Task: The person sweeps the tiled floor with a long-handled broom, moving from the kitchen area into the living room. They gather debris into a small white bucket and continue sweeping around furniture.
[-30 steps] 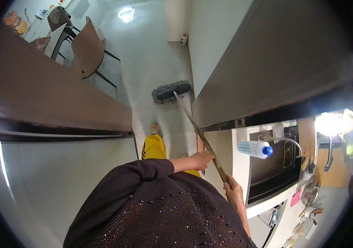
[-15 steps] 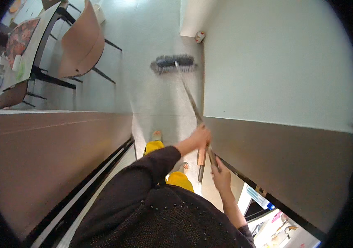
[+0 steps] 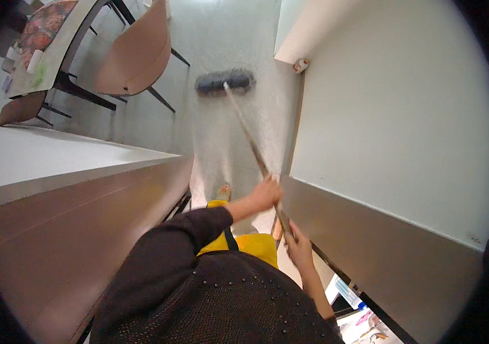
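A mop with a fluffy dark grey head [image 3: 211, 83] rests on the pale floor ahead of me, and its long handle [image 3: 249, 137] slants back toward my body. My left hand [image 3: 266, 192] is wrapped round the handle partway along. Lower down, close to my waist, the fingers of my right hand [image 3: 299, 245] close round the upper end of the same handle. The mop head is slightly blurred. My foot [image 3: 224, 191] stands on the floor left of the handle.
At the left ahead are a pink-brown chair [image 3: 138, 54] and a table [image 3: 29, 86] with a patterned cloth and small items. A brown panel [image 3: 72, 229] flanks my left, a white wall [image 3: 393, 103] my right. A small white bottle [image 3: 300, 66] sits by the wall's corner.
The mop head has moved left, away from the right wall and toward the chair. Both hands keep their grip on the handle. My view has shifted forward and turned slightly.
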Demonstrator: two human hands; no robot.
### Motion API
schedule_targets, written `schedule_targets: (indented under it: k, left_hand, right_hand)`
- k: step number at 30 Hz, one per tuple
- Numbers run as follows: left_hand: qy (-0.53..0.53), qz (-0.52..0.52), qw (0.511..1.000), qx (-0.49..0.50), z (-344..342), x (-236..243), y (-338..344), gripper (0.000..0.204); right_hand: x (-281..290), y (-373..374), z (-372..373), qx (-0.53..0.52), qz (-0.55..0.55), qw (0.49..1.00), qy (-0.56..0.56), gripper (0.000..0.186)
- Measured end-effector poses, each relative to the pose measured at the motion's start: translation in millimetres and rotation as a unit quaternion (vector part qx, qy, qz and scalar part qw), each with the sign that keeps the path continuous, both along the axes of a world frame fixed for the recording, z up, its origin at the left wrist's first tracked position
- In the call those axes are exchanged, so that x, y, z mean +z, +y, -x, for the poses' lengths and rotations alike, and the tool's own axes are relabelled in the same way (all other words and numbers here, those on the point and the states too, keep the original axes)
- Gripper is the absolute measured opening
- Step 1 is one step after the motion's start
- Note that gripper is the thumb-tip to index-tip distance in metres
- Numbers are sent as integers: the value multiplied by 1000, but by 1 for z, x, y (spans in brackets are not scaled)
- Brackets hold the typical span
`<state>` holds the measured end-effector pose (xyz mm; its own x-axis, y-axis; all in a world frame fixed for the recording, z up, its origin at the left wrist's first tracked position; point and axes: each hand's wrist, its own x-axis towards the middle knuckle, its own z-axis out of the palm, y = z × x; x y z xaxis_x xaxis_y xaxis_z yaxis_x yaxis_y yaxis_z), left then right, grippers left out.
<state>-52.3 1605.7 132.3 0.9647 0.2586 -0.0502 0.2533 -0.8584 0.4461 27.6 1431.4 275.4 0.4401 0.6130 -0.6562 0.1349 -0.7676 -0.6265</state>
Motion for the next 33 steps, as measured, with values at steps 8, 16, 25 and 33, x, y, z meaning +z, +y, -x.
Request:
schedule_targets:
  k: [8,16,25,33]
  left_hand:
    - [-12,111,994,4,-8,38,-22,19]
    - [61,-42,997,-1,-60,12,132,18]
    - [68,-90,988,105,-95,19,305,23]
    - [37,-7,994,102,-121,44,276,23]
  right_hand:
    - [61,-1,-33,-77,113,975,176,36]
    - [7,133,-84,28,50,995,88,31]
    - [-11,318,-124,34,-11,987,155,33]
    - [31,303,-166,50,83,985,143,30]
